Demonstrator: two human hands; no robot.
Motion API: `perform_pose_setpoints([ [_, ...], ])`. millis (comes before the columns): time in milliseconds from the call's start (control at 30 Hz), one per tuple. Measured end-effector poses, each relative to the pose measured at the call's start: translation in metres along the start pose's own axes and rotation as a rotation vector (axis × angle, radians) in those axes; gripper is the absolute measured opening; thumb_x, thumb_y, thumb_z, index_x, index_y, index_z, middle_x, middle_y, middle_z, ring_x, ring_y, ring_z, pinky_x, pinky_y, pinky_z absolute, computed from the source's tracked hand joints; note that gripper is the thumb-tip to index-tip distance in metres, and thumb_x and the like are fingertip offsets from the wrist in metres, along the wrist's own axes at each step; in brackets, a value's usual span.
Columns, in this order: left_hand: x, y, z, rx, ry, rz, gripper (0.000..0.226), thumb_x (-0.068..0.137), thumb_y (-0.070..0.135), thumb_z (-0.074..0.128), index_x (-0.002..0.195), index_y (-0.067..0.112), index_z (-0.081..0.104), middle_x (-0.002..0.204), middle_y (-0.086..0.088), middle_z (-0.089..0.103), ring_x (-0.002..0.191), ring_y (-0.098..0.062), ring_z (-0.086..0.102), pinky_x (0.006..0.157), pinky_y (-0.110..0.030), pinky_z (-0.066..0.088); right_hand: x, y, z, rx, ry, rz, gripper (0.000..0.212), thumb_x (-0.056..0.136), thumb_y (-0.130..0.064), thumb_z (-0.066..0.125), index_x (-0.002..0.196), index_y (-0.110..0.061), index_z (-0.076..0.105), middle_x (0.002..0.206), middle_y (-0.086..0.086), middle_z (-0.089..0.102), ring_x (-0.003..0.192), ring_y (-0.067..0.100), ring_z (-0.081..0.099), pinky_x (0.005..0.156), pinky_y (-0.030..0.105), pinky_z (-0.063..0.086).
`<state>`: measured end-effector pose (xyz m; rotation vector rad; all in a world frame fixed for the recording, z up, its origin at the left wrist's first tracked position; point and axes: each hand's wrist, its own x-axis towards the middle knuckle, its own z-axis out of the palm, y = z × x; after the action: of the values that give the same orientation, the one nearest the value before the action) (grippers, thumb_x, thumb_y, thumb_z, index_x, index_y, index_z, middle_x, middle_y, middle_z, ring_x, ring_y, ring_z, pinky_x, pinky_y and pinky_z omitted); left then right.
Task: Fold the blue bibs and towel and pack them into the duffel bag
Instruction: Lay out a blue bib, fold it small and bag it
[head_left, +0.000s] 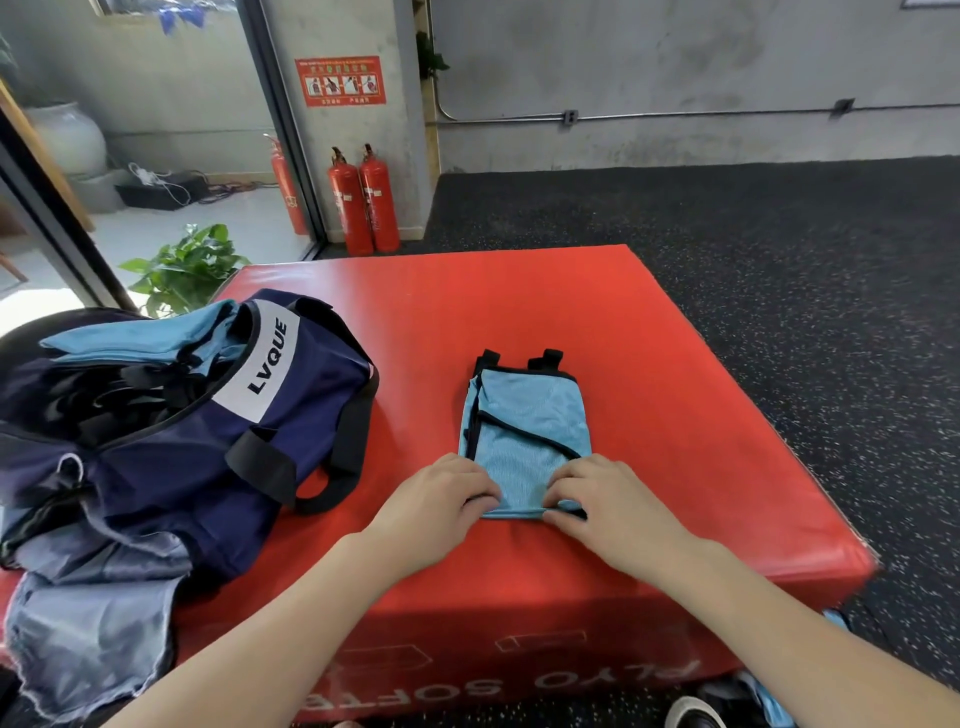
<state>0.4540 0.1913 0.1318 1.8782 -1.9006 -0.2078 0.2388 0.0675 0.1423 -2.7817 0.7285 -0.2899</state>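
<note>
A folded blue bib (524, 436) is lying flat on the red box (649, 405), right of the open navy duffel bag (208, 415). The left hand (441, 499) is gripping the bib's near left corner, fingers curled over the edge. The right hand (602, 504) is pinching the near right corner. More blue fabric (135, 340) is sitting inside the bag. A grey towel (88, 623) is lying beside the bag's near side.

Two red fire extinguishers (363, 200) stand side by side against the grey wall, beneath a red instruction poster (340, 81). A leafy green plant (184, 267) sits behind the red plyo box (675, 415). Black speckled flooring (779, 234) surrounds it.
</note>
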Motion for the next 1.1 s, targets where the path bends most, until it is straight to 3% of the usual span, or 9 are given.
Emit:
perform_pose_setpoints([
  [200,-0.001,0.004,-0.004,0.019,-0.018,-0.056,0.042,0.087,0.066,0.061,0.11,0.032,0.07,0.105,0.02,0.062,0.109,0.001,0.051,0.089,-0.025,0.049,0.006,0.0,-0.001,0.065,0.006,0.035,0.017,0.097,-0.042,0.06,0.102,-0.031,0.072,0.104,-0.019,0.066,0.105,0.006,0.054,0.095,0.033,0.041],
  [300,-0.003,0.005,0.002,0.054,0.04,-0.029,0.033,0.093,0.051,0.063,0.111,0.024,0.069,0.108,0.014,0.062,0.108,-0.005,0.053,0.089,-0.03,0.05,0.008,0.0,-0.004,0.152,0.016,0.079,0.013,0.095,-0.042,0.063,0.095,-0.03,0.069,0.099,-0.019,0.063,0.1,0.005,0.052,0.094,0.035,0.045],
  [367,-0.004,0.005,0.004,0.035,0.098,-0.013,0.019,0.096,0.037,0.06,0.105,0.021,0.067,0.105,0.012,0.062,0.103,-0.009,0.055,0.087,-0.034,0.051,0.006,0.0,-0.004,0.168,0.035,0.077,0.013,0.093,-0.046,0.064,0.097,-0.034,0.063,0.111,-0.023,0.058,0.111,0.001,0.046,0.101,0.033,0.041],
  [500,-0.001,0.009,0.002,0.03,0.249,-0.023,0.011,0.097,0.032,0.061,0.103,0.024,0.065,0.098,0.021,0.06,0.097,-0.004,0.055,0.092,-0.025,0.039,-0.001,0.003,-0.008,0.111,0.014,0.089,0.032,0.084,-0.055,0.069,0.105,-0.038,0.053,0.127,-0.028,0.039,0.123,-0.004,0.033,0.104,0.027,0.032],
  [600,0.0,0.017,-0.004,-0.057,0.315,-0.045,0.009,0.097,0.031,0.064,0.103,0.025,0.066,0.091,0.026,0.057,0.089,0.002,0.048,0.088,-0.015,0.035,0.0,0.006,-0.018,0.171,0.061,0.141,0.015,0.083,-0.041,0.066,0.093,-0.034,0.057,0.098,-0.02,0.063,0.09,0.008,0.061,0.08,0.033,0.049],
  [667,0.0,0.021,-0.007,-0.137,0.338,-0.062,0.007,0.098,0.032,0.063,0.103,0.027,0.065,0.091,0.021,0.06,0.084,-0.006,0.055,0.08,-0.018,0.042,0.0,0.008,-0.026,0.273,0.1,0.187,0.01,0.08,-0.034,0.065,0.088,-0.031,0.06,0.077,-0.013,0.066,0.07,0.007,0.061,0.068,0.034,0.05],
  [767,0.002,0.029,-0.011,-0.23,0.391,-0.088,0.006,0.097,0.031,0.065,0.101,0.027,0.067,0.089,0.013,0.063,0.076,-0.015,0.06,0.071,-0.024,0.046,0.0,0.009,-0.034,0.467,0.161,0.217,0.01,0.081,-0.018,0.069,0.079,-0.026,0.063,0.067,-0.008,0.065,0.058,0.003,0.052,0.063,0.028,0.043],
  [933,0.005,0.038,-0.015,-0.339,0.414,-0.18,0.002,0.095,0.024,0.069,0.096,0.026,0.07,0.08,0.022,0.063,0.07,0.0,0.056,0.065,-0.01,0.038,0.007,0.01,-0.034,0.62,0.193,0.279,0.012,0.086,-0.014,0.069,0.079,-0.023,0.067,0.06,-0.015,0.062,0.056,0.0,0.048,0.057,0.018,0.036],
  [1100,0.015,0.03,-0.011,-0.423,0.443,-0.332,0.011,0.093,0.024,0.072,0.103,0.026,0.069,0.088,0.018,0.067,0.064,0.007,0.052,0.065,-0.008,0.037,0.017,0.015,-0.023,0.636,0.264,0.354,0.008,0.089,-0.026,0.072,0.083,-0.031,0.07,0.081,-0.016,0.072,0.081,0.0,0.064,0.073,0.016,0.044],
])
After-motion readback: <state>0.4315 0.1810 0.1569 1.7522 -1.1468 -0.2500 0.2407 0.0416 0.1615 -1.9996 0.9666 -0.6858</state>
